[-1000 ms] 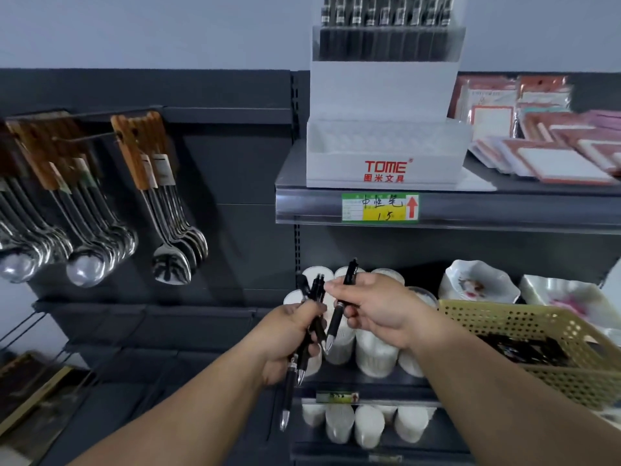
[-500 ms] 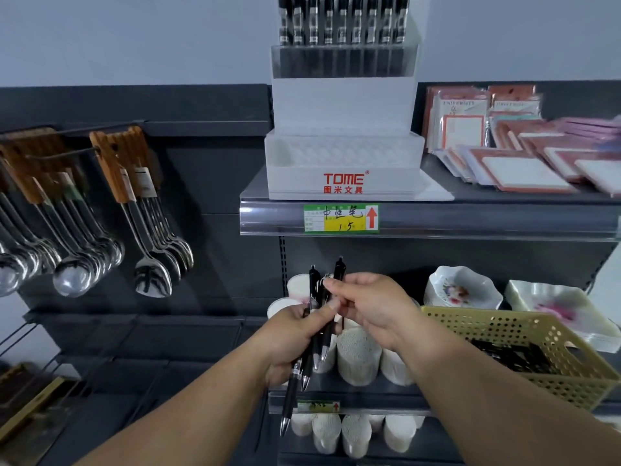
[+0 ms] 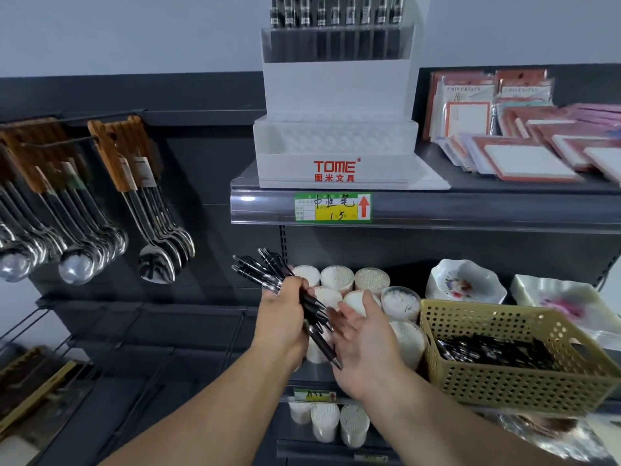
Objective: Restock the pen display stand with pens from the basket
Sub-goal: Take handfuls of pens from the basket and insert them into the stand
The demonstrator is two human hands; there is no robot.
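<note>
Pens (image 3: 280,285), a small bunch of them, are being gripped in the left hand (image 3: 285,317) at the lower centre of the frame. Its fingers are curling round the barrels, with the clip ends fanning toward the upper left and the tips pointing down to the right. The right hand (image 3: 364,344) is being held open just beside the tips, palm up and fingers spread, with nothing in it. Whether it is touching them cannot be told.

The stand (image 3: 336,92) is sitting at the top centre on the upper shelf (image 3: 470,210), well apart from both hands. Its top tier (image 3: 336,15) is being filled by a row of upright pens, while the lower tray (image 3: 336,142) is being left bare, its sockets unfilled. The task is therefore being judged as partly done: one tier is stocked, the tray is waiting, and nothing from the bunch is yet placed. Many spare pens (image 3: 487,351) are lying in the basket (image 3: 504,391) at the lower right, so a good deal is being left to do.

The pens are showing as slim black barrels, glossy, with clear sections near the clips and fine metal tips. The stand is being seen as stepped, boxy white plastic with translucent fronts and a dimpled tray floor. The basket is tan plastic, rectangular, its walls pierced with round holes.
</note>
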